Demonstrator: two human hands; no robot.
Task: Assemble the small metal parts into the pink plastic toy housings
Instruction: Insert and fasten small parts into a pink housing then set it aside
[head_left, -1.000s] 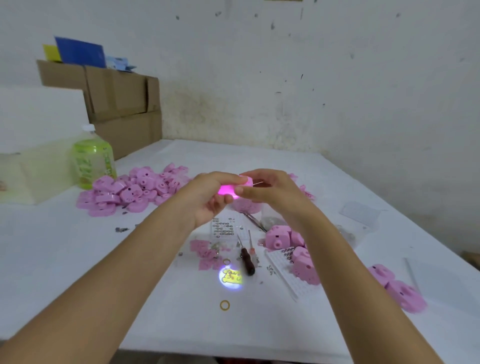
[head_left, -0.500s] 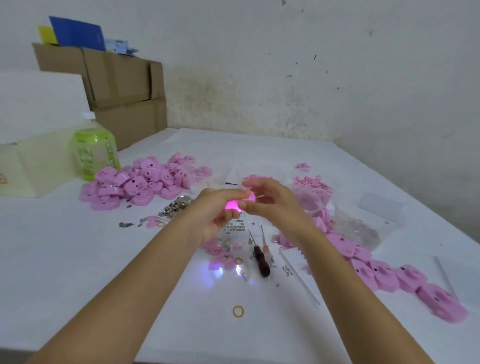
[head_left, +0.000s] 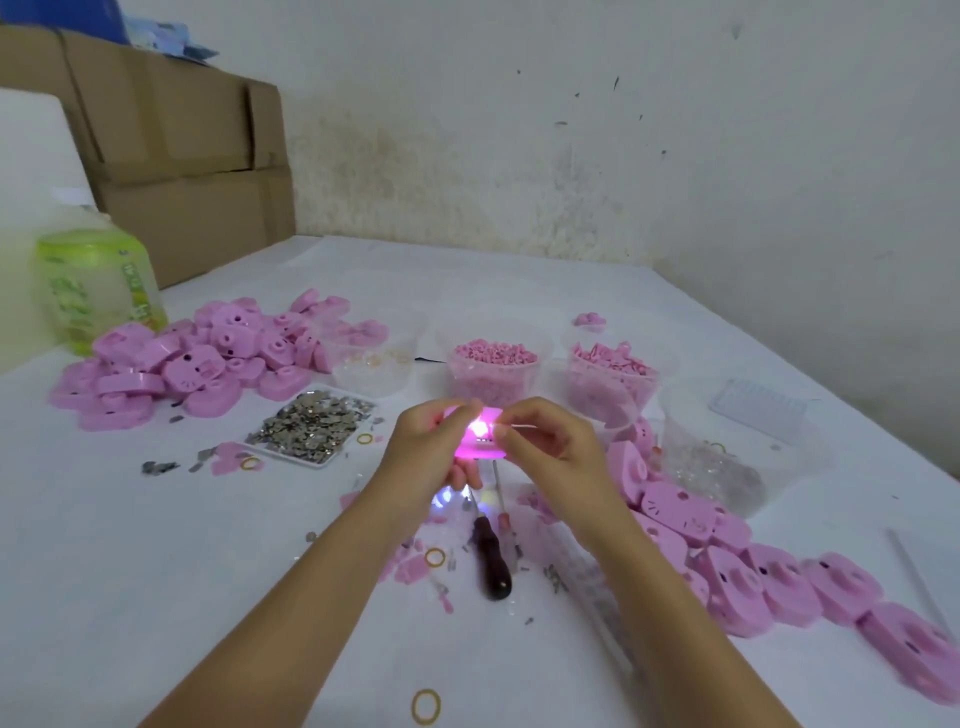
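The left hand (head_left: 426, 460) curls round a glowing pink housing (head_left: 485, 448) held above the table (head_left: 156, 571), and the right hand (head_left: 558, 454) pinches its other edge, possibly with a thin metal piece at the fingertips. Loose metal parts (head_left: 311, 427) lie just left of the hands, near a pile of housings (head_left: 208, 364)

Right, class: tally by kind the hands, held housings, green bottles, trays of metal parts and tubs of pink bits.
Hands: 2, left hand and right hand
Held housing: 1
Green bottle: 1
Tray of metal parts: 1
Tubs of pink bits: 2, left tub and right tub
Total: 7
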